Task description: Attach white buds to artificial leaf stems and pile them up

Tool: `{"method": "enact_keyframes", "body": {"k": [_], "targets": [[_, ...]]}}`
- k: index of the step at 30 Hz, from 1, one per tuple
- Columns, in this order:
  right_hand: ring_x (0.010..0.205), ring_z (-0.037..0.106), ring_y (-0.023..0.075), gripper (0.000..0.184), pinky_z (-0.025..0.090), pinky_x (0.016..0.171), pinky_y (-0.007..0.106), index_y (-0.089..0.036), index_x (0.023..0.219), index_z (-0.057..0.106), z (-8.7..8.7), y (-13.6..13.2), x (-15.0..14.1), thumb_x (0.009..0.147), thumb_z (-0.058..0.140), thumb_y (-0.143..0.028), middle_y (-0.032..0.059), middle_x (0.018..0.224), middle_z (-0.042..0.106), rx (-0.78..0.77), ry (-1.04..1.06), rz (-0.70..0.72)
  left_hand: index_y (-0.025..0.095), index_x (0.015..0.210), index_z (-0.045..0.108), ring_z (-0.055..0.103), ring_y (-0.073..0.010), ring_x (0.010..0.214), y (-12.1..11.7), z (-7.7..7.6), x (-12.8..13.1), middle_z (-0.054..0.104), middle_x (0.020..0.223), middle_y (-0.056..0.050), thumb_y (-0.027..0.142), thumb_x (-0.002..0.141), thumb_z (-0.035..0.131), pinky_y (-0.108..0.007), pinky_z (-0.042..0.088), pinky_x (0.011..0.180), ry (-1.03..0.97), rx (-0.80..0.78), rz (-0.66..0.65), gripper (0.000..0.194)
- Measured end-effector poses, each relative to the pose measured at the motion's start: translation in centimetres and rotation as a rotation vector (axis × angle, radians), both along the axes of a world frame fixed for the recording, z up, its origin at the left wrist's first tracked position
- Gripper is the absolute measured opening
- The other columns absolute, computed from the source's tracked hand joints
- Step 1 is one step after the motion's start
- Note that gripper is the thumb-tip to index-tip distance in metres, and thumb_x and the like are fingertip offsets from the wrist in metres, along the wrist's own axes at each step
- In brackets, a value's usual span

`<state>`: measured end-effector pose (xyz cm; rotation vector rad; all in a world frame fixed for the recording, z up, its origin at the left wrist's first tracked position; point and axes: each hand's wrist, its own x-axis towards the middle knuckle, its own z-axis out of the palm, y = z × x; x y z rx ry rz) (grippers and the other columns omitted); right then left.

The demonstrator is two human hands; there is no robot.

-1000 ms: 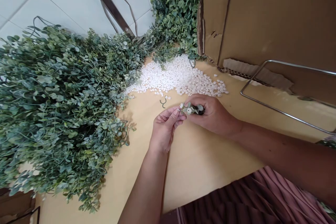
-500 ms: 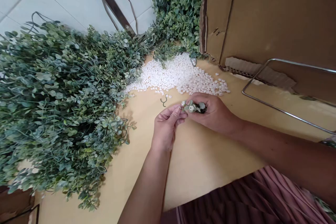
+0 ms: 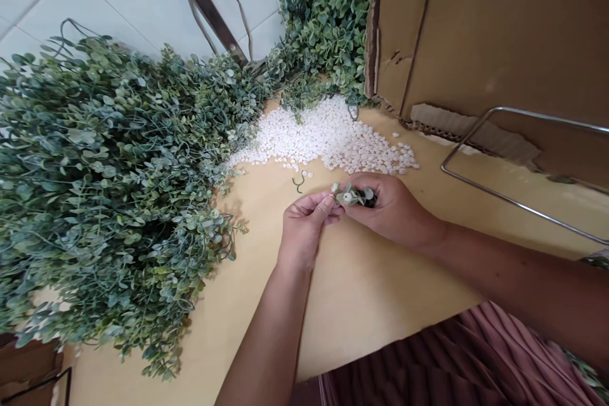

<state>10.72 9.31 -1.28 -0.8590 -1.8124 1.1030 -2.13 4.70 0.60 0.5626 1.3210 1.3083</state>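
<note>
My right hand [image 3: 390, 206] is closed round a small artificial green sprig [image 3: 353, 195] with pale leaves and little white buds. My left hand [image 3: 304, 228] meets it from the left, thumb and fingers pinched at the sprig's tip. Both hands hover over the tan tabletop [image 3: 361, 292], just in front of a heap of small white bead-like pieces [image 3: 323, 136]. A tiny loose green stem piece [image 3: 297, 183] lies between the heap and my hands.
A big mound of artificial green foliage [image 3: 109, 184] covers the left side and runs to the back [image 3: 328, 19]. A cardboard box [image 3: 490, 32] stands at the right rear, with a metal wire frame [image 3: 504, 196] before it. Pleated maroon cloth [image 3: 466, 361] lies near me.
The hands stay together on the sprig, with only slight finger movement at its tip. The view has shifted a little.
</note>
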Motion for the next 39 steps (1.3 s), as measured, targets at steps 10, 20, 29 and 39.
{"method": "enact_keyframes", "body": {"k": [10, 20, 29, 39], "targets": [[0.056, 0.044, 0.011, 0.014, 0.035, 0.053, 0.023, -0.015, 0.056, 0.053, 0.01, 0.09, 0.01, 0.068, 0.053, -0.023, -0.0021, 0.054, 0.049, -0.244, -0.033, -0.045, 0.014, 0.064, 0.07, 0.059, -0.0056, 0.051, 0.13, -0.27, -0.11, 0.067, 0.054, 0.001, 0.028, 0.05, 0.081, -0.017, 0.049, 0.056, 0.066, -0.01, -0.022, 0.023], [0.059, 0.044, 0.0126, 0.016, 0.035, 0.056, 0.025, -0.016, 0.061, 0.054, -0.01, 0.24, 0.14, 0.068, 0.055, -0.031, -0.0012, 0.059, 0.048, -0.279, 0.055, 0.014, 0.017, 0.071, 0.072, 0.06, -0.0065, 0.055, -0.11, -0.4, 0.0, 0.069, 0.061, 0.0, 0.029, 0.053, 0.08, -0.019, 0.051, 0.059, 0.052, 0.049, 0.015, 0.024], [0.064, 0.051, 0.0143, 0.009, 0.039, 0.058, 0.026, -0.016, 0.063, 0.055, 0.08, 0.19, 0.02, 0.068, 0.054, -0.022, 0.0022, 0.066, 0.057, -0.171, 0.02, -0.018, 0.017, 0.074, 0.073, 0.063, -0.0094, 0.06, -0.16, -0.28, -0.56, 0.071, 0.065, -0.002, 0.032, 0.054, 0.08, -0.02, 0.051, 0.059, 0.071, 0.06, -0.035, 0.025], [0.07, 0.056, 0.0147, 0.008, 0.044, 0.065, 0.026, -0.017, 0.062, 0.056, -0.11, 0.14, -0.14, 0.067, 0.055, -0.012, 0.0023, 0.069, 0.06, 0.001, 0.075, -0.045, 0.016, 0.07, 0.072, 0.064, -0.0107, 0.059, 0.04, -0.33, -0.4, 0.071, 0.064, -0.002, 0.027, 0.052, 0.08, -0.022, 0.051, 0.061, 0.133, 0.036, 0.025, 0.023]]}}
